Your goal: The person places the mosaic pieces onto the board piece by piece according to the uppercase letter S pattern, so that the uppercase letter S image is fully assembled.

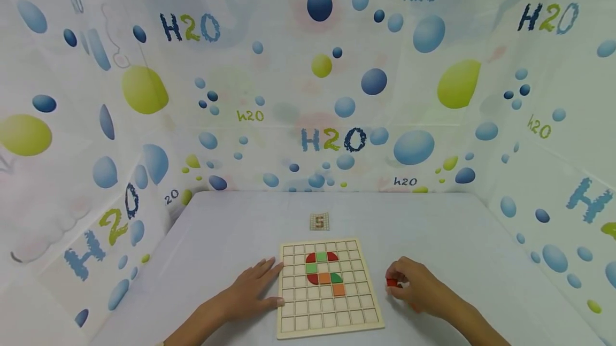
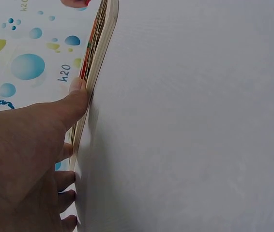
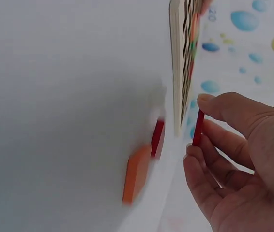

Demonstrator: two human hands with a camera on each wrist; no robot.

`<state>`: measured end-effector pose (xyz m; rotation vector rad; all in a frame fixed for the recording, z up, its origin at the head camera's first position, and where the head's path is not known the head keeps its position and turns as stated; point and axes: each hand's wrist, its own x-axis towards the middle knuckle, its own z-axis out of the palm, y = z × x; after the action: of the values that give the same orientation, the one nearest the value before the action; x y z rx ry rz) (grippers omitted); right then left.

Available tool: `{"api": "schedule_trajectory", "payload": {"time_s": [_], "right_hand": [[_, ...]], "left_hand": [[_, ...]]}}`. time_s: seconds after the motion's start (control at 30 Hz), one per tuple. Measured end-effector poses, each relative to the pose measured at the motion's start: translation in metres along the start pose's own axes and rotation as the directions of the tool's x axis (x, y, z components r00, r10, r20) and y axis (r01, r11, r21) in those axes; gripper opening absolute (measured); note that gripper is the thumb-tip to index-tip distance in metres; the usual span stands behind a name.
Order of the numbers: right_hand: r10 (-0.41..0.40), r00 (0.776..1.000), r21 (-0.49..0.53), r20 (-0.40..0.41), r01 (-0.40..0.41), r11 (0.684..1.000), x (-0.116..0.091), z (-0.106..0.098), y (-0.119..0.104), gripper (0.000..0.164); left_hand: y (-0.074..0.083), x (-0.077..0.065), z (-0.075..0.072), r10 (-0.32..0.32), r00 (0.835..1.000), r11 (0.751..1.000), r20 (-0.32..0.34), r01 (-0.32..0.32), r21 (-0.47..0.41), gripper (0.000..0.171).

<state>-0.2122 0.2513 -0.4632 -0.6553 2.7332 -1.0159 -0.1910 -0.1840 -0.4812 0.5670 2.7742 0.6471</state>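
Observation:
My left hand (image 1: 251, 290) lies flat beside the wooden grid board (image 1: 308, 322), its straight fingers and thumb touching the board's left edge. On the board several tiles form a curved shape: red quarter-round tiles (image 1: 313, 279), light green squares (image 1: 321, 256), a dark green quarter-round (image 1: 336, 277) and orange squares (image 1: 339, 289). To the right of the board, my right hand (image 1: 417, 287) pinches a thin red tile (image 3: 198, 128) between thumb and fingers. Below that hand, another red tile (image 3: 158, 137) and an orange tile (image 3: 137, 174) are on the table.
A small card (image 1: 320, 222) with a brown grid figure lies behind the board on the white table (image 1: 231, 223). Hanging sheets (image 1: 289, 84) printed with drops and H2O lettering enclose the table at the back and both sides.

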Motion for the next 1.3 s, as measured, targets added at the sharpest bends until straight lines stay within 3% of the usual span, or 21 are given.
{"api": "schedule_trajectory", "payload": {"time_s": [0.13,0.4,0.63,1.0,1.3], "right_hand": [[-0.071,0.997,-0.002,0.044,0.071,0.997,0.011,0.014,-0.015,0.016],[-0.129,0.981,-0.040,0.141,0.136,0.990,0.031,0.043,-0.048,0.017],[-0.197,0.962,-0.072,0.192,0.214,0.974,0.041,0.061,-0.059,0.019],[-0.245,0.950,-0.161,0.194,0.277,0.947,0.041,0.067,-0.069,0.020],[-0.315,0.921,-0.215,0.228,0.364,0.906,0.039,0.065,-0.070,0.017]], "left_hand": [[0.000,0.000,0.000,-0.004,1.000,1.000,0.001,0.004,0.004,0.089],[-0.002,0.001,0.001,0.003,1.000,1.000,-0.001,-0.003,0.011,0.090],[-0.001,0.002,0.002,-0.001,1.000,1.000,0.008,0.001,0.009,0.090],[-0.001,0.002,0.001,-0.013,1.000,1.000,0.005,0.013,0.018,0.090],[-0.004,0.002,0.002,-0.009,1.000,1.000,0.005,0.009,0.016,0.090]]}}
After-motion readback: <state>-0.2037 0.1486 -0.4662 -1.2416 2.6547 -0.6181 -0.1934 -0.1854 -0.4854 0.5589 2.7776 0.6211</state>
